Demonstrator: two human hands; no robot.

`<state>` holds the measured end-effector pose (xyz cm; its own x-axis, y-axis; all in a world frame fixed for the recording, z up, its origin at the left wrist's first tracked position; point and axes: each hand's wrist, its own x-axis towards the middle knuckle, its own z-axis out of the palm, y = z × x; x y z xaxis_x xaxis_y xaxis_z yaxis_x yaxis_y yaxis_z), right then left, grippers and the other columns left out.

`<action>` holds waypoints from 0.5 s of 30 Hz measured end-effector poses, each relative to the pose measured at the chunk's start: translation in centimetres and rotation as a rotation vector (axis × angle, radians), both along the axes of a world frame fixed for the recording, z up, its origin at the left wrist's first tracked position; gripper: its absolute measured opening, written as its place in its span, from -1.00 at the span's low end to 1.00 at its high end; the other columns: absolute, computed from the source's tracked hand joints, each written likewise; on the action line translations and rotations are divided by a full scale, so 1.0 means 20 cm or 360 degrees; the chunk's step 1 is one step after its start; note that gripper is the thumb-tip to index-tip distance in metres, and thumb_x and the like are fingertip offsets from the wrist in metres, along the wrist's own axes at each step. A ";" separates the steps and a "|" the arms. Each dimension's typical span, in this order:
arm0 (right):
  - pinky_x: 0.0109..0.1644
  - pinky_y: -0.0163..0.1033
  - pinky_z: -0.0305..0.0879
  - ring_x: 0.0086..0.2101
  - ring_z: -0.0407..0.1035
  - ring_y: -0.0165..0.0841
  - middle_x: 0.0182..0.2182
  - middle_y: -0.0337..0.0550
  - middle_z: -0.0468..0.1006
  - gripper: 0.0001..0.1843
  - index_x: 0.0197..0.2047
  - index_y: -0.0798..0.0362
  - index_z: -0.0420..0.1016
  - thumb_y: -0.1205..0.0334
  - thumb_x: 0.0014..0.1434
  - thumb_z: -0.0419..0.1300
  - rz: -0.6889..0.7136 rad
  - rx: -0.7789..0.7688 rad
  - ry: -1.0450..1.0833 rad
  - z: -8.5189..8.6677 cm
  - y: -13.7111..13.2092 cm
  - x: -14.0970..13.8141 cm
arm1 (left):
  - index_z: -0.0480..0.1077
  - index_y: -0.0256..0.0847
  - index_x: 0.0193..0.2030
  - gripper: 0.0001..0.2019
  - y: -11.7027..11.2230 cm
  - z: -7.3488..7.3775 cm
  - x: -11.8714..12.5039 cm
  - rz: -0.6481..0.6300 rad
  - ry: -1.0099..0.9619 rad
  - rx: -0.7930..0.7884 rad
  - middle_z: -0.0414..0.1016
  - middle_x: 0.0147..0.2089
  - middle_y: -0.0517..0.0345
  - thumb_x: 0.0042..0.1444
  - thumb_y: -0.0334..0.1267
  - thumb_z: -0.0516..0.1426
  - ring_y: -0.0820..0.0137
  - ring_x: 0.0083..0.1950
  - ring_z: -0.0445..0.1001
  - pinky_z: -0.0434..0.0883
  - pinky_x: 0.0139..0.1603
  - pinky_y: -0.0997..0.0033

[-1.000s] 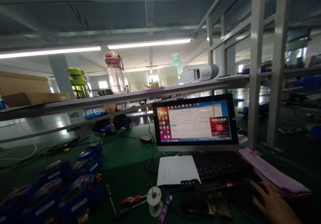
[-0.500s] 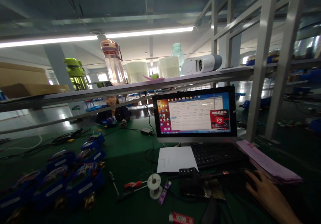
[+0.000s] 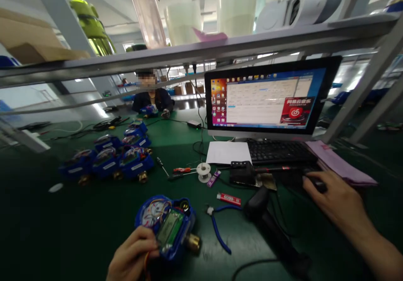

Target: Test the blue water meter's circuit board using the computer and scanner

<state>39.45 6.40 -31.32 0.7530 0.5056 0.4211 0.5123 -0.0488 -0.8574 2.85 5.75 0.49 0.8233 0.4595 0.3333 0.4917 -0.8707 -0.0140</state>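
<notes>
My left hand (image 3: 135, 251) is closed at the near left edge of a blue water meter (image 3: 185, 222), beside its green circuit board with a display (image 3: 171, 228). Orange wires (image 3: 146, 262) hang by the fingers. Whether they pinch the board or the housing is hard to tell. A brass fitting (image 3: 192, 242) sticks out of the meter. On the right, my right hand (image 3: 336, 197) rests over a black computer mouse (image 3: 318, 184), fingers curved round it. Blue-handled cutters (image 3: 217, 226) lie open between the hands, close to a black handheld scanner (image 3: 273, 230).
Several blue meters (image 3: 107, 163) stand at the left. A screwdriver (image 3: 163, 167), solder spool (image 3: 203, 172) and red glue tube (image 3: 229, 199) lie mid-table. A monitor (image 3: 267, 100), keyboard (image 3: 280, 152) and paper (image 3: 228, 152) are behind. A shelf (image 3: 189, 48) crosses above; another person (image 3: 153, 98) sits beyond.
The view has tipped downward, bringing my left hand, the blue water meter in front, the cutters and more of the scanner into sight. My right hand stays by the mouse.
</notes>
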 end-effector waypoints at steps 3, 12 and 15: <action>-0.32 -0.17 0.25 -0.30 0.37 -0.25 -0.25 -0.09 0.42 -0.33 -0.25 0.09 0.44 -0.33 0.00 -0.11 0.0619 -0.0485 0.0011 0.21 -0.12 -0.26 | 0.34 -0.23 -0.27 -0.85 0.00 0.01 0.02 -0.0085 -0.0012 0.0038 0.27 -0.30 0.14 0.04 -0.53 0.10 0.54 -0.30 0.36 0.36 -0.36 0.66; -0.35 -0.33 0.18 -0.41 0.32 -0.39 -0.40 -0.10 0.42 -0.48 0.02 0.24 0.24 0.27 -0.05 -0.02 0.1356 -0.0496 0.0160 0.36 -0.21 -0.49 | 0.36 -0.27 -0.31 -0.82 -0.01 -0.01 0.05 -0.0084 -0.0112 0.0011 0.28 -0.33 0.17 -0.03 -0.59 0.15 0.56 -0.31 0.33 0.33 -0.34 0.61; -0.39 -0.45 0.14 -0.48 0.17 -0.52 -0.55 -0.21 0.32 -0.78 -0.37 0.20 0.33 0.28 -0.12 0.00 0.1980 0.0038 0.0192 0.51 -0.30 -0.51 | 0.36 -0.27 -0.32 -0.82 -0.01 -0.01 0.05 -0.0071 -0.0134 0.0006 0.28 -0.33 0.17 -0.03 -0.59 0.15 0.57 -0.32 0.33 0.32 -0.35 0.62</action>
<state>29.26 0.32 -21.09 -0.1951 0.8948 0.4015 0.1183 0.4279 -0.8961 3.82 5.51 0.20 0.8119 0.4217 0.4038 0.4519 -0.8918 0.0226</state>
